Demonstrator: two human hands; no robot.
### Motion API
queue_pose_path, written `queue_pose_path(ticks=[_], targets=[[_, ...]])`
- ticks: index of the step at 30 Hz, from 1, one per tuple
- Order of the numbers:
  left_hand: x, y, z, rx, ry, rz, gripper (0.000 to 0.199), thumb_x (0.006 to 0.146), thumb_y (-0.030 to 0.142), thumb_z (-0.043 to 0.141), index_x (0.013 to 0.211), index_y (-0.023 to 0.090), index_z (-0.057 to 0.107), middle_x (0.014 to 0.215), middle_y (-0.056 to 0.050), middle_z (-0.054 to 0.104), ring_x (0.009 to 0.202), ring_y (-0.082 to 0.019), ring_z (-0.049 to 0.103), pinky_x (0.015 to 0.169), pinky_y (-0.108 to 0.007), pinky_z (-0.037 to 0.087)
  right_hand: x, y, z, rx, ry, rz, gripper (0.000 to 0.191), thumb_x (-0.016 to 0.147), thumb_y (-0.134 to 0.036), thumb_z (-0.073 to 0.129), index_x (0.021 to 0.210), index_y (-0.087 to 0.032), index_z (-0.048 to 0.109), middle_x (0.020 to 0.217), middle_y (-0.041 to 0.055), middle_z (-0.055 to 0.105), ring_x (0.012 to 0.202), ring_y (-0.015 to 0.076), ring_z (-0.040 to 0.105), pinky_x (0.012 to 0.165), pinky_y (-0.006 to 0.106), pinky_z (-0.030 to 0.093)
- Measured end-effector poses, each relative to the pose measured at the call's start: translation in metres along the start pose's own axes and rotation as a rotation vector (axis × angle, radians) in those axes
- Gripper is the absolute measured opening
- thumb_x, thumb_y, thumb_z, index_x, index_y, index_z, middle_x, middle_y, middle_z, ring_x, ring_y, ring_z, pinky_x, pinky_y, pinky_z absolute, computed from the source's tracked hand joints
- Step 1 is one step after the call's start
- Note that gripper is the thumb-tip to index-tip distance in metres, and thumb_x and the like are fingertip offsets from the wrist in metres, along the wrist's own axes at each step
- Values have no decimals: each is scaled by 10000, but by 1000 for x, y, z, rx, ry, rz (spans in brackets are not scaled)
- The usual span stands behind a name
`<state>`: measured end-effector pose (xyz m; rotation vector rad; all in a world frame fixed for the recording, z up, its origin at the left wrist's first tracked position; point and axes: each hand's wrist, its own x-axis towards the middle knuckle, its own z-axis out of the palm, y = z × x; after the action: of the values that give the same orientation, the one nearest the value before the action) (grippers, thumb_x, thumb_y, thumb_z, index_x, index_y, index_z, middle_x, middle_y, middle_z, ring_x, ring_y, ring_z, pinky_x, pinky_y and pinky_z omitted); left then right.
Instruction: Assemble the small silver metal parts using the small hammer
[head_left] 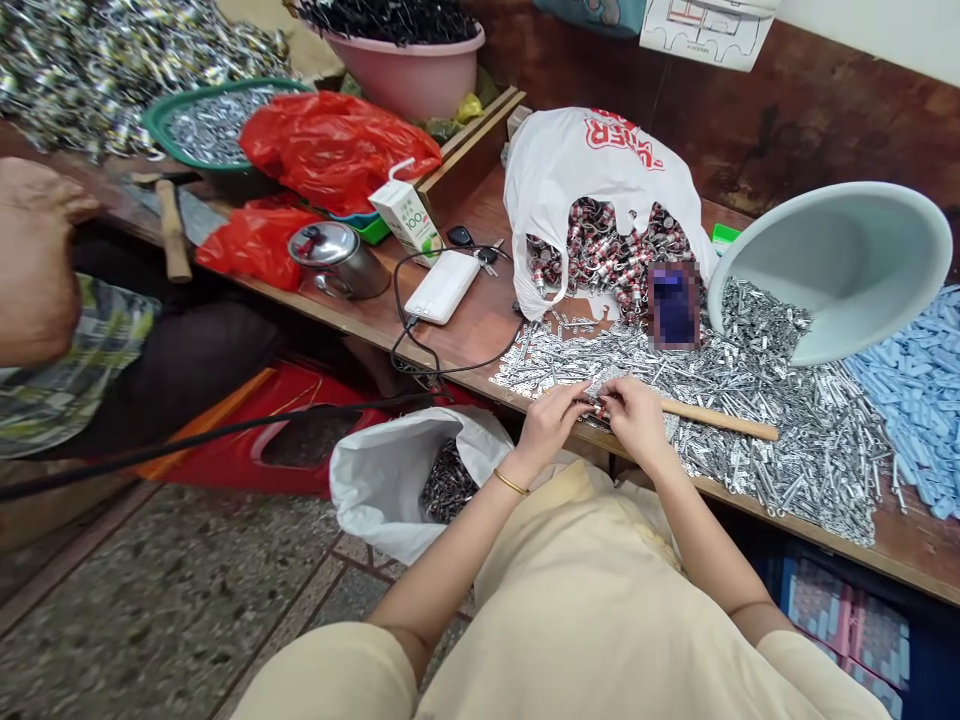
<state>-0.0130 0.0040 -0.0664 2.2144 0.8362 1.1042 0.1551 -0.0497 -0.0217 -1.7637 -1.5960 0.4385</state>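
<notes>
My left hand (550,424) and my right hand (637,420) are close together at the table's front edge, with fingers pinched. Between the fingertips is a small red-and-silver metal piece (598,410), partly hidden. It looks like the red-and-silver pieces (592,245) in the white plastic bag (607,150) behind. Slim silver metal pieces (795,470) lie in a spread pile around and beyond my hands. A wooden handle (724,418) rests on that pile just right of my right hand. What it belongs to is hidden.
A tipped grey tub (847,260) spills metal pieces at right, near light-blue strips (919,400). A phone-like blurred patch (675,305) leans on the bag. Leftward are a power bank (442,287) with cable, a metal mug (341,260) and another person's arm (34,260). An open white sack (390,480) stands below.
</notes>
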Motion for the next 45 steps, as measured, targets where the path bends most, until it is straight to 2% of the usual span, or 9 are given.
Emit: queue_pose_path(ticks=[9, 15, 20, 22, 25, 29, 33, 40, 45], targets=[[1, 0, -2, -30, -8, 41, 241, 1010, 269, 545, 1173, 228, 718, 997, -62, 767, 918, -193, 709, 832, -366, 593, -2, 0, -2, -61, -56, -38, 179, 858, -130, 506, 832, -226, 655, 859, 78, 703, 867, 264, 609, 783, 385, 456], [3, 2, -3, -95, 0, 21, 200, 981, 222, 587, 1083, 229, 759, 983, -59, 767, 906, -180, 703, 819, -345, 582, -4, -1, -4, -19, -62, -63, 178, 885, -133, 494, 846, -220, 644, 852, 75, 694, 872, 256, 609, 800, 388, 469], [6, 20, -7, -208, 90, -118, 141, 928, 208, 657, 990, 200, 783, 913, -55, 757, 849, -161, 693, 775, -291, 560, -23, -1, -13, 41, 48, -117, 119, 949, -255, 547, 1039, -212, 612, 1111, 121, 668, 1067, 276, 599, 916, 431, 492], [7, 30, -9, -252, 110, -174, 147, 910, 193, 666, 996, 194, 785, 922, -56, 753, 855, -159, 689, 780, -283, 556, -30, -2, -15, 122, 64, -89, 147, 950, -271, 572, 1084, -221, 608, 1075, 101, 673, 1000, 254, 627, 870, 409, 520], [9, 42, -12, -254, 83, -189, 176, 900, 162, 655, 1000, 200, 795, 905, -51, 744, 844, -156, 677, 778, -279, 546, -35, -6, -19, 250, 82, -85, 126, 961, -218, 547, 1048, -234, 637, 1002, 67, 678, 924, 216, 645, 793, 360, 542], [10, 52, -19, -245, 24, -146, 186, 904, 160, 656, 999, 211, 807, 867, -48, 752, 817, -155, 675, 767, -279, 538, -32, -12, -27, 286, 38, -166, 156, 973, -181, 514, 1023, -237, 651, 1061, 74, 645, 1015, 212, 630, 840, 365, 556], [11, 58, -29, -270, 21, -99, 184, 934, 171, 636, 1005, 203, 803, 873, -54, 768, 796, -144, 686, 727, -263, 537, -31, -17, -35, 316, 32, -161, 54, 941, -245, 629, 994, -241, 637, 998, 55, 635, 939, 199, 630, 730, 325, 582], [16, 69, -48, -108, 45, 200, 210, 941, 116, 620, 1052, 206, 773, 840, -42, 747, 803, -140, 658, 756, -285, 535, -36, -33, -54, 336, 63, -183, 122, 940, -274, 665, 1052, -267, 711, 1031, 62, 667, 966, 203, 663, 705, 320, 618], [17, 76, -57, -91, 15, 293, 229, 950, 109, 600, 1094, 211, 747, 837, -46, 734, 804, -142, 659, 751, -289, 543, -41, -38, -62, 336, -8, -208, 172, 937, -264, 671, 1089, -290, 748, 1046, 60, 658, 983, 195, 661, 705, 303, 623]])
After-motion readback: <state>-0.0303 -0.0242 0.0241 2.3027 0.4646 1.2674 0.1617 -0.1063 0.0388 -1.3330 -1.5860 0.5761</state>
